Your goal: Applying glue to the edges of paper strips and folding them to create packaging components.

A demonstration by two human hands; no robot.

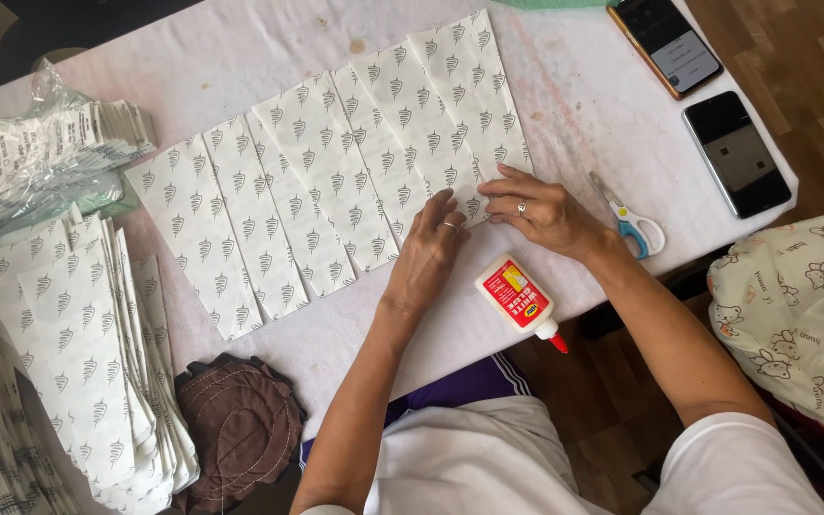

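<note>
A white-covered table (584, 105) fills most of the frame, w/ a fanned row of patterned paper sheets (326, 181) running diagonally from left of centre up to top centre, each overlapping the next. At lower left lies a large heap of the same printed sheets (78, 362), and above it, at upper left, a clear plastic bag of more stock (21, 162). A cartoon-print cushion (798, 305) sits at right edge; a brown quilted cloth pad (240, 424) at bottom, left of centre.

Centre frame, both hands press flat on the lower end of the rightmost sheet (460, 105): left hand (428, 253) fingers together and extended, palm down, gripping nothing; right hand (545, 212) (ring visible) fingers spread slightly, tips pinning the sheet's bottom edge, not clamped around it.

Two smartphones lie at upper right, one w/ orange case (668, 40), one black (736, 153). A white glue bottle w/ red cap (519, 298) lies on its side just below the hands, near the table edge. Blue-handled scissors (629, 219) rest just right of the right hand.
</note>
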